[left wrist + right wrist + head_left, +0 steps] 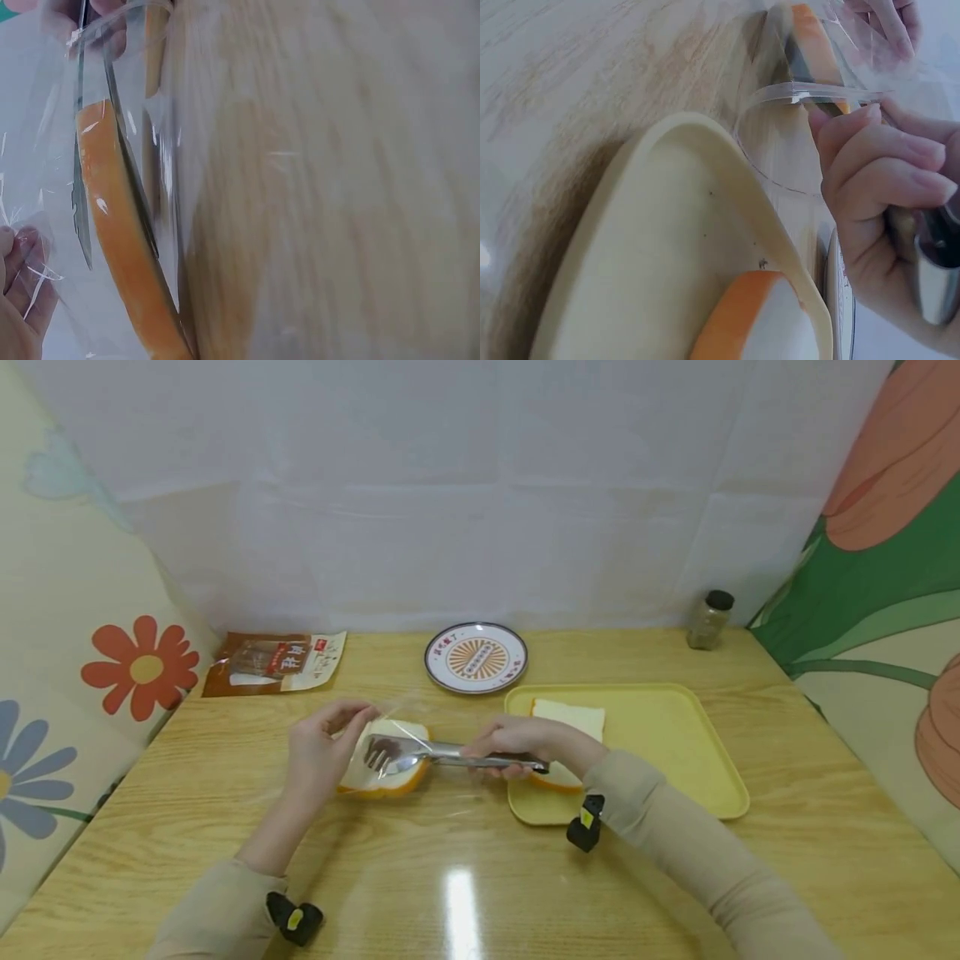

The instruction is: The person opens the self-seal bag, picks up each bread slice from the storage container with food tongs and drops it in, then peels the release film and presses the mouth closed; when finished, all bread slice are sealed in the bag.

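Note:
My right hand (517,742) grips metal tongs (450,753) by the handles. The tongs' ends lie on both faces of a bread slice (405,729) with an orange-brown crust. Slice and tong ends are inside a clear plastic bag (49,142), whose open rim hangs around the tongs near the right hand in the right wrist view. Left of the slice, my left hand (318,752) pinches the bag's film between thumb and fingers. Another bread slice (573,714) lies on a yellow tray (675,760), partly hidden behind the right hand and forearm.
At the back stand a round patterned plate (480,660) in the middle and a dark-capped jar (708,622) on the right. A brown and white food packet (273,662) lies at the back left. Everything rests on a wooden table (375,877) against a white cloth backdrop.

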The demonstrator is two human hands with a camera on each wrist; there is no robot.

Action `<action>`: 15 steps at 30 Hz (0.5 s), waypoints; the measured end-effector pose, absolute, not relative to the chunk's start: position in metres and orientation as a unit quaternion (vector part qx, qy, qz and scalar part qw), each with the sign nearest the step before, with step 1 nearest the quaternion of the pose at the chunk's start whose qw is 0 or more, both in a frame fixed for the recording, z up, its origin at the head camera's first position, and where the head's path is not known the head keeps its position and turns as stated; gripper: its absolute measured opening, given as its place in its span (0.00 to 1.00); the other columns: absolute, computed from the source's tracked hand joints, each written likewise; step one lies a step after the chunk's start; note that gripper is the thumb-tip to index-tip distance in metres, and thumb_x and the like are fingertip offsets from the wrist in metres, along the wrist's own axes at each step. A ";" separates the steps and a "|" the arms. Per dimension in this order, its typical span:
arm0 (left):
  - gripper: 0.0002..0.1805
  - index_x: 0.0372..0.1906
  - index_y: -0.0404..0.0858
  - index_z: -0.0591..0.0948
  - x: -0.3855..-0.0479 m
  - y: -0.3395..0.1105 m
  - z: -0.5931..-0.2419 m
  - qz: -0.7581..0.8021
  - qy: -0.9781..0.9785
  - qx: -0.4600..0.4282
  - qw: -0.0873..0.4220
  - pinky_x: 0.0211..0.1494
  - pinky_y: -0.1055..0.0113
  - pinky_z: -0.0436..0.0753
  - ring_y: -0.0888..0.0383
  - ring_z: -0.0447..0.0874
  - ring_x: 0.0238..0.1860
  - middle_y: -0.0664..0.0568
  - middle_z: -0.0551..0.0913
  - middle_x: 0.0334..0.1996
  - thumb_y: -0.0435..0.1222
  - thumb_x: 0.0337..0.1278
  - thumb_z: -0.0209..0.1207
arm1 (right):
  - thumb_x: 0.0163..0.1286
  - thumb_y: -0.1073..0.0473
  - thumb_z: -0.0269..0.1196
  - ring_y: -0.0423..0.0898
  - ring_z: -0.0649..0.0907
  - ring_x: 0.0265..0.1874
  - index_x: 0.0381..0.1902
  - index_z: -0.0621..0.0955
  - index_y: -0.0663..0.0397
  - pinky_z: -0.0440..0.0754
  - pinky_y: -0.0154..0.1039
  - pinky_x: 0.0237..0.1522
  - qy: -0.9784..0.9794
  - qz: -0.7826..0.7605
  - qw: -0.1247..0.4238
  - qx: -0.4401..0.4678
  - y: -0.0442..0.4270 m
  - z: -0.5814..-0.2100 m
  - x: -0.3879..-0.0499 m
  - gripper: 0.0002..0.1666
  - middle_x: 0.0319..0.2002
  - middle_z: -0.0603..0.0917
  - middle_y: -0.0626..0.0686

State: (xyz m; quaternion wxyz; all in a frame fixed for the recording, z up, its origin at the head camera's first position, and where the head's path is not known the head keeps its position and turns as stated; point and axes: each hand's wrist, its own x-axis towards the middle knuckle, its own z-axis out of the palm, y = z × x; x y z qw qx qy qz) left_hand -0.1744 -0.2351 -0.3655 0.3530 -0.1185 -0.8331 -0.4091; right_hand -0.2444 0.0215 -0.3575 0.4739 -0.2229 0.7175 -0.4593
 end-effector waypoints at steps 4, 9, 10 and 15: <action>0.02 0.31 0.29 0.84 -0.175 -0.235 -0.365 -0.406 -0.834 -0.114 0.357 0.40 0.91 0.76 0.89 0.74 0.34 0.39 0.87 0.29 0.25 0.52 0.62 | 0.72 0.53 0.52 0.37 0.63 0.06 0.41 0.78 0.73 0.60 0.28 0.07 0.719 -0.442 0.484 -0.231 0.027 -0.354 -0.247 0.23 0.13 0.72 0.48; 0.02 0.31 0.28 0.84 -0.175 -0.236 -0.365 -0.400 -0.834 -0.107 0.364 0.39 0.92 0.75 0.90 0.73 0.33 0.39 0.87 0.29 0.24 0.51 0.63 | 0.72 0.51 0.52 0.37 0.63 0.06 0.39 0.78 0.73 0.61 0.28 0.07 0.720 -0.430 0.491 -0.238 0.035 -0.352 -0.249 0.24 0.12 0.71 0.47; 0.02 0.31 0.28 0.83 -0.175 -0.237 -0.365 -0.398 -0.835 -0.105 0.364 0.39 0.92 0.75 0.90 0.73 0.33 0.40 0.87 0.29 0.24 0.50 0.63 | 0.72 0.51 0.52 0.37 0.63 0.06 0.38 0.78 0.72 0.61 0.28 0.07 0.721 -0.428 0.490 -0.237 0.037 -0.352 -0.249 0.24 0.12 0.71 0.47; 0.02 0.31 0.28 0.83 -0.174 -0.238 -0.364 -0.402 -0.837 -0.094 0.359 0.38 0.93 0.74 0.90 0.73 0.33 0.39 0.87 0.29 0.24 0.51 0.63 | 0.71 0.51 0.53 0.37 0.64 0.06 0.36 0.78 0.70 0.60 0.28 0.08 0.731 -0.426 0.484 -0.222 0.049 -0.352 -0.251 0.23 0.13 0.72 0.48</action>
